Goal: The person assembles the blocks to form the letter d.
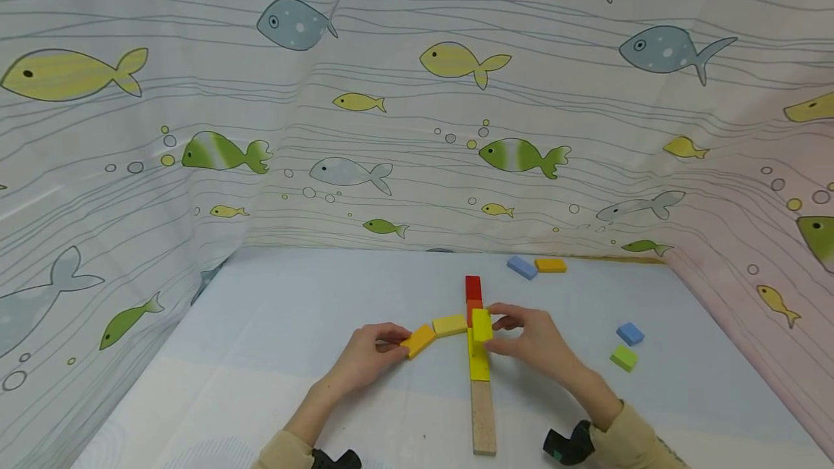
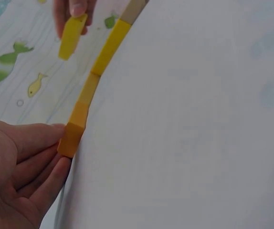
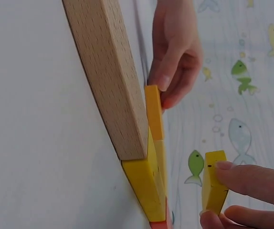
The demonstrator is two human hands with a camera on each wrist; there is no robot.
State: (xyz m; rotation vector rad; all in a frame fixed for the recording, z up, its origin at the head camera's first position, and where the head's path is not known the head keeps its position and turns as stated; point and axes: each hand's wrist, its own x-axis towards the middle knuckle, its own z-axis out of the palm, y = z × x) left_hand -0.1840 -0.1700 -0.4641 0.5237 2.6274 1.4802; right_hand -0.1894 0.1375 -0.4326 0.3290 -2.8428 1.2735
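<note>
My left hand pinches an orange block by its outer end; the block lies on the table. Its other end meets a pale yellow block, which runs up to the column of blocks. In my right hand a bright yellow block is held between thumb and fingers, raised above the column in the right wrist view. The column has a red block at the far end, an orange-red one partly hidden behind the held block, a yellow block, then a long bare wooden block nearest me.
Toward the back right lie a blue block and an orange block. Farther right are a small blue block and a green block. A fish-patterned curtain encloses the back and sides of the white table.
</note>
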